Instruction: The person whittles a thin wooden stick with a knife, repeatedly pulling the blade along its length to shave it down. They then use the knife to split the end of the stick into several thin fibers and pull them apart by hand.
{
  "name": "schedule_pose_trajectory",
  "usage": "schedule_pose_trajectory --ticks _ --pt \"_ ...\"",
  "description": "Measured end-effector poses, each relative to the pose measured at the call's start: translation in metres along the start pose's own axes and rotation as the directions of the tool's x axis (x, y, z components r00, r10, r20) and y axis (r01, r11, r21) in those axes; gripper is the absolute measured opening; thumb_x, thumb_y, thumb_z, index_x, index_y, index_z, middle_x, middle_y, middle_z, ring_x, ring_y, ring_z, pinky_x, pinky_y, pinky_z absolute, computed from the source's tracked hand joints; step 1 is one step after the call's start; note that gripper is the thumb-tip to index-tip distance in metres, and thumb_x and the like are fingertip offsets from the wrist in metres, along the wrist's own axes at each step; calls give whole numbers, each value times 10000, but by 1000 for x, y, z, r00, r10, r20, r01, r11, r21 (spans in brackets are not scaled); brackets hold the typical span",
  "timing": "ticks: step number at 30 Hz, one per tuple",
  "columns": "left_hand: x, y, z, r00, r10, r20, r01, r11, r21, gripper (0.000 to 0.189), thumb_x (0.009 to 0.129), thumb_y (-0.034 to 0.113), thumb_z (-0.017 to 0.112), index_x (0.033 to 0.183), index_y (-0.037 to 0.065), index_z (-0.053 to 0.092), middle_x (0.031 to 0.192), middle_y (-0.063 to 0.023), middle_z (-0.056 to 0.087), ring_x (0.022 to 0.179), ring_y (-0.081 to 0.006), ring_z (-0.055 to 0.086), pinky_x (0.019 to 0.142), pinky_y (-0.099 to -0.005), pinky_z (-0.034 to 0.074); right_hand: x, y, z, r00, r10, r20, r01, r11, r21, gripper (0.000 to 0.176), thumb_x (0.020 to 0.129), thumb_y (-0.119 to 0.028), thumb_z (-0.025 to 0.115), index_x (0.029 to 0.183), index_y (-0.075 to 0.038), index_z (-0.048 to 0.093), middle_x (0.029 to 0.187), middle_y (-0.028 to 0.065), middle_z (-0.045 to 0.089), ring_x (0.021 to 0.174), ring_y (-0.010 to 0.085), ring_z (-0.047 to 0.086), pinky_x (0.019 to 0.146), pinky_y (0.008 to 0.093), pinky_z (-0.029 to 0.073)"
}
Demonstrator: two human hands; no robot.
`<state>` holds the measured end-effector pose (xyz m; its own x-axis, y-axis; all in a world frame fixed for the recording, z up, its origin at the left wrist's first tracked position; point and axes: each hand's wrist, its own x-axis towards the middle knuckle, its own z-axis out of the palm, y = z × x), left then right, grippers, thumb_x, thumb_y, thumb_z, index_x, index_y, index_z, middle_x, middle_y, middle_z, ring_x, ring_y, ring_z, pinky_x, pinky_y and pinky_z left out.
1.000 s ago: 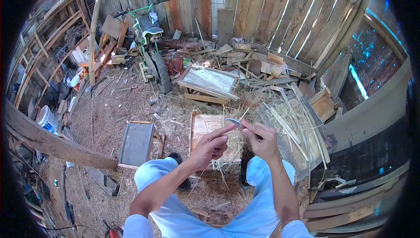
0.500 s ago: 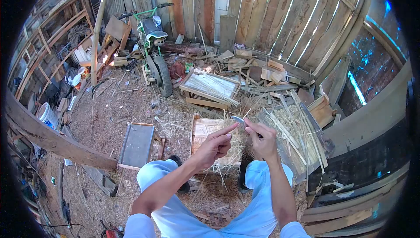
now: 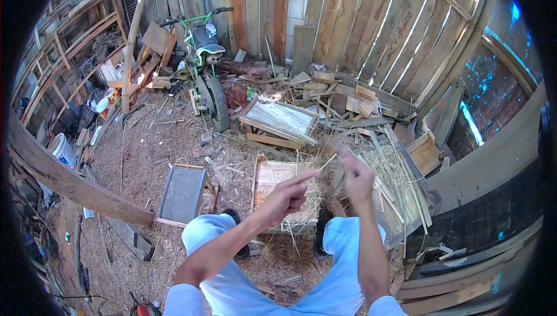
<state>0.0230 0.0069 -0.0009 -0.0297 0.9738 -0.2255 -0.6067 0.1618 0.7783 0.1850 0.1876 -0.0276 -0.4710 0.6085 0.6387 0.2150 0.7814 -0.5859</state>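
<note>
Plank wall (image 3: 261,14) past my hands, right hand (image 3: 358,179) just pulled away, grip too blurry to tell, so the strip (image 3: 327,164) my left hand (image 3: 283,201) pinches looks free.

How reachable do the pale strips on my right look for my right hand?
Probably yes: from this view, your right hand is near the pale strips, and nothing visible blocks the way.
</note>
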Motion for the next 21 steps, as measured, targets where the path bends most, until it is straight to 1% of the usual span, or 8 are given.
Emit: schedule_pose_trajectory --ticks 2,4,5,8,11,12,15,21 --pt "-9 -5 3 1000 6 27 -6 1000 27 466 943 147 460 1404 132 394 635 65 254 511 -51 238 438 -200 188 2 14 -12 986 54 -156 -46 997 56 269 879 -106 619 1127 -1 637 983 135 694 750 159 651 655 269 492" --pt "-10 -7 -2 998 9 59 -10 999 31 471 934 164 482 1396 121 402 649 64 266 523 -51 244 447 -199 182 13 -6 -32 887 448 -115 -439 893 94 296 907 -135 587 1150 32 606 1121 151 649 985 190 638 840 275 480" --pt "-7 -6 -4 998 17 60 -18 999 27 471 934 164 482 1396 121 402 649 64 266 523 -51 244 447 -199 182 12 -7 -28 891 440 -113 -432 897 91 296 907 -135 587 1150 32 606 1121 151 649 985 190 638 840 275 480" --pt "-2 -5 -7 999 42 19 -43 999 33 485 928 175 498 1400 136 396 654 69 278 531 -47 255 444 -197 185 -8 -24 -4 993 80 -83 -71 992 101 282 893 -113 591 1151 -2 621 1078 158 666 971 210 654 828 288 487" --pt "0 -2 -3 998 55 -4 -55 998 20 470 946 152 455 1411 153 380 611 66 284 499 -49 244 437 -200 197 -9 -52 -4 996 12 91 -20 996 87 280 854 -83 624 1128 -33 647 1003 159 686 815 206 681 713 283 500" --pt "2 -3 -5 998 56 -6 -55 998 19 470 946 152 455 1411 153 380 611 66 284 499 -49 244 437 -200 197 -10 -60 -2 995 -14 98 5 996 92 298 834 -81 654 1132 -98 661 758 136 652 620 193 617 544 307 462" --pt "7 -5 -9 999 37 -11 -37 997 -72 493 942 156 467 1422 150 356 621 65 277 497 -48 239 432 -197 189 -11 -61 6 987 -99 126 88 992 92 311 823 -74 660 1129 -130 669 688 110 616 533 207 534 495 316 417" --pt "5 0 -9 997 -9 76 19 989 -143 528 931 141 465 1438 132 319 632 63 259 501 -46 235 417 -198 172 -7 -53 2 988 -20 153 13 999 45 307 821 -44 646 1123 -93 667 683 117 617 550 181 559 525 292 427"
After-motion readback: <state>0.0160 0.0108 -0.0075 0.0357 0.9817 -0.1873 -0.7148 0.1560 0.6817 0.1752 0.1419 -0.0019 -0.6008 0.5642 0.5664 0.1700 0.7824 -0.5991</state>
